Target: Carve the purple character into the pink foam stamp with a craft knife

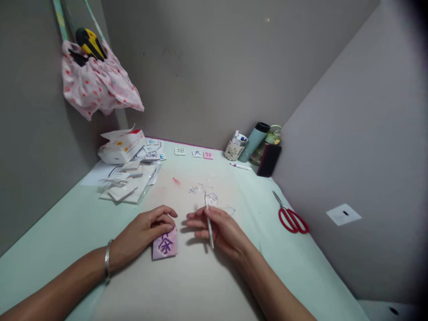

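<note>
While our left hand (147,232) pins the small pink tile (165,244) flat on the pale green table (67,223), the likeliest slip, as we judge it, is the tile skidding under sideways pressure, since only our fingertips rest on its upper edge and its lower half with the purple character lies free. Our right hand (220,229) could also drop or drag the thin white stick (209,223), which would smear or scratch the tile face if its tip lands off the mark. Our left fingers are curled and close together, pressing down on the tile rather than gripping it. Our right fingers are narrowly closed around the stick, which stands nearly upright between them, its lower end just right of the tile and not touching it. Red scissors (291,218) lie well apart to the right.
</note>
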A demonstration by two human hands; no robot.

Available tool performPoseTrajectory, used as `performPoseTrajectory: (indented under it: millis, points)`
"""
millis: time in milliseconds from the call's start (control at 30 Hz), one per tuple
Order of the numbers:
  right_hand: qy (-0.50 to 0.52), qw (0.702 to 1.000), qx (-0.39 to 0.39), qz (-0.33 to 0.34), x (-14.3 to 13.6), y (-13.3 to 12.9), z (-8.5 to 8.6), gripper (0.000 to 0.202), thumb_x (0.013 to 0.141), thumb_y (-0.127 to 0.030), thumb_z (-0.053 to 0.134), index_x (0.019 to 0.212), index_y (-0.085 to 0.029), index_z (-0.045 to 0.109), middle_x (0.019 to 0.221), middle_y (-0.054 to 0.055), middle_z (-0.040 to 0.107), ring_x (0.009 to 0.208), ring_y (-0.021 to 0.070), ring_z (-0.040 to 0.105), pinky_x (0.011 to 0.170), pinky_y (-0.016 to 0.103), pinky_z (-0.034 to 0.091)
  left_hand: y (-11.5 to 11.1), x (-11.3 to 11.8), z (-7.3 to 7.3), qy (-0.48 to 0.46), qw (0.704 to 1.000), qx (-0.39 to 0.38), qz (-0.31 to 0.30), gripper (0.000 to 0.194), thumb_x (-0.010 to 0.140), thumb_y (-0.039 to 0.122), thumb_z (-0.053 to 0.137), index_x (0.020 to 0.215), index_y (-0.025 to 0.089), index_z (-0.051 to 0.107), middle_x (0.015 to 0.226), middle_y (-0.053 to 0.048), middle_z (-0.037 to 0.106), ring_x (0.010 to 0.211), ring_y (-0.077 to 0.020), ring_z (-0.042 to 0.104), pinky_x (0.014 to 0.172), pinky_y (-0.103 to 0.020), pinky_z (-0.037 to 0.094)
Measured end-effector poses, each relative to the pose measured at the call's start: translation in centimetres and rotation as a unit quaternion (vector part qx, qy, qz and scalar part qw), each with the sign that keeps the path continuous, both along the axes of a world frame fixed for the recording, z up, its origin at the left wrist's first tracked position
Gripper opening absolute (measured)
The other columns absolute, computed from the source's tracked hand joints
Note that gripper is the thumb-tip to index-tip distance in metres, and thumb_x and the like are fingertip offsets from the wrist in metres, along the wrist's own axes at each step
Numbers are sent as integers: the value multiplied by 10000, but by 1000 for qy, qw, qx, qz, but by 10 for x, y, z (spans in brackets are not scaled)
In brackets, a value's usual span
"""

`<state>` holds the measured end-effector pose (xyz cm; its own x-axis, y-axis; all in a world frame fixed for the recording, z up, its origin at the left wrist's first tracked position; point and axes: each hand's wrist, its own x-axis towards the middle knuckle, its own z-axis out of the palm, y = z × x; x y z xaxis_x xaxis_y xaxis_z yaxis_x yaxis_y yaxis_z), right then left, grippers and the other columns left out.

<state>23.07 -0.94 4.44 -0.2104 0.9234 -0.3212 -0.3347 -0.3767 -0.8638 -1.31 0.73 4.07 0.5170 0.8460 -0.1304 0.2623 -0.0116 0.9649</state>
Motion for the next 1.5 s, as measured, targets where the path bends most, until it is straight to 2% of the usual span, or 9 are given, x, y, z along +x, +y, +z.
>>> performPoseTrajectory:
  millis: [133,200,300,367,533,700,1100,1367,1500]
  points:
    - [-40,997,39,-59,2,7,-4,413,759,-527,858,835,-153,701,1042,150,763,952,239,739,790,337,605,0,0,-4,20,999,26,-1,318,924,485,605,1100,223,640,805,6,729,731,-195,638,689,-297,495]
    - [-76,990,59,-101,11,12,-5,383,812,-529,818,881,-169,705,950,93,748,752,158,684,641,259,550,0,1,-7,29,999,43,0,304,943,481,583,1106,229,639,838,-8,748,760,-211,668,708,-314,520]
    - [-132,984,78,-95,22,7,-3,407,882,-550,751,963,-152,743,724,14,667,469,81,412,446,231,332,-1,0,-9,42,995,88,18,329,924,444,618,1192,254,624,1112,-68,743,1042,-278,683,917,-399,529]
    - [-203,971,111,-63,24,-4,-1,403,946,-543,678,961,-152,773,684,5,632,503,99,406,490,249,326,-2,-3,-8,64,989,129,31,408,837,395,731,1211,266,629,1247,-83,676,1203,-326,599,1046,-459,459]
    - [-435,857,275,17,14,-36,-7,265,1010,-337,557,1168,-243,749,1022,75,739,907,229,651,812,352,472,-2,-12,-5,179,958,222,-32,459,705,345,827,1108,246,631,1139,-45,641,1093,-316,546,945,-413,456]
    - [-527,755,380,88,4,-58,-17,312,1034,-234,457,1205,-222,718,895,90,710,802,223,624,688,340,453,-3,-14,-4,217,946,233,-70,277,762,306,760,998,243,630,1000,-16,622,975,-275,524,840,-354,425]
    - [-626,629,449,106,-2,-70,-23,349,1032,-130,389,1141,-198,714,843,77,642,693,188,564,579,295,391,-3,-13,-3,219,949,221,-58,281,778,310,742,1021,237,624,1011,-21,639,964,-275,535,841,-363,429]
    - [-626,631,453,72,-10,-72,-23,209,1028,-144,492,1046,-163,700,880,89,664,754,208,604,624,306,445,-3,-13,-3,220,948,221,-62,271,780,316,751,1002,245,612,992,-14,633,955,-277,535,829,-358,422]
    - [-600,665,444,28,-9,-70,-21,192,1020,-151,486,993,-176,674,860,64,654,714,174,611,601,275,451,-2,-13,-3,224,949,214,-65,267,781,284,752,1005,245,611,1003,-12,626,973,-278,531,840,-361,419]
